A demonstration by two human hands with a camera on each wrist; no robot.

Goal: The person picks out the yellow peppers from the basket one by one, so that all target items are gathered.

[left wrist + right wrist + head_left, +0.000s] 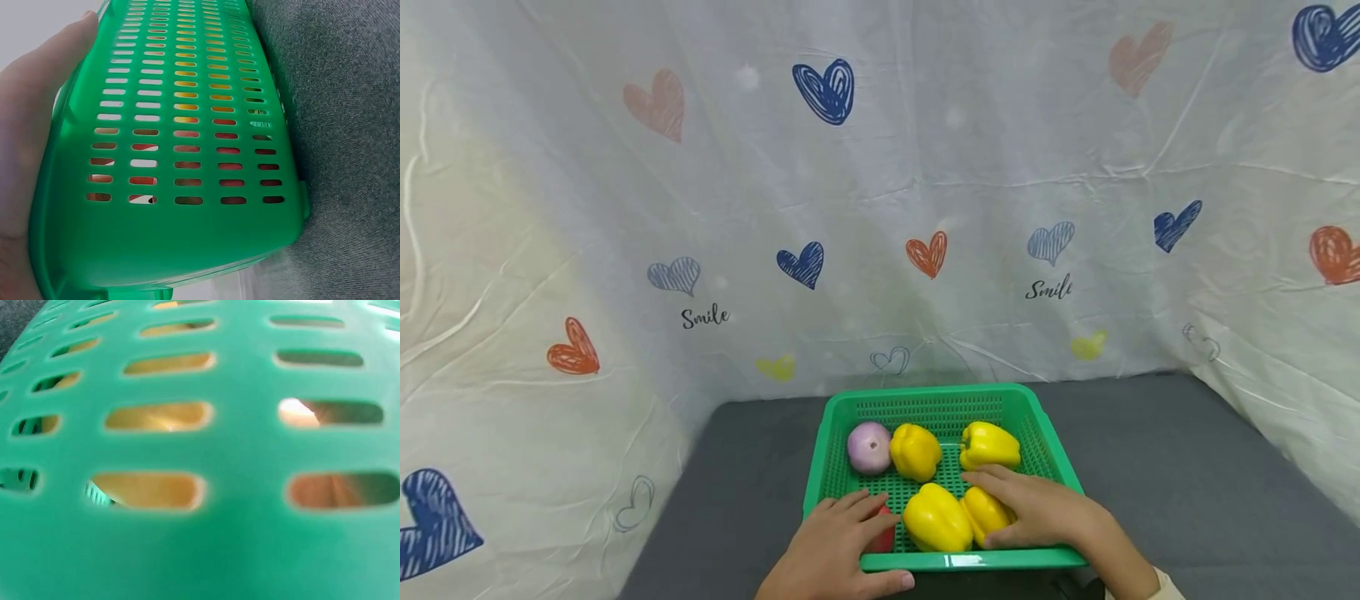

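A green plastic basket [936, 392] stands on the dark cloth in the head view. My left hand [833, 546] lies over its near left corner, fingers loosely extended above a partly covered red item [883, 537], thumb outside the rim. In the left wrist view that thumb [47, 75] runs along the slotted basket wall [156, 244]. With fingers and thumb on either side, my right hand [1045, 510] holds a yellow bell pepper [983, 515]. Another yellow bell pepper [936, 518] touches it on the left. The right wrist view is filled by the basket wall [244, 544], hiding the hand's grip.
Toward the basket's back are a purple onion [868, 448], a yellow bell pepper [915, 452] beside it, and another bell pepper [990, 446] at the right. Grey cloth [1180, 475] covers the table. Behind it hangs a white curtain [865, 183] printed with hearts.
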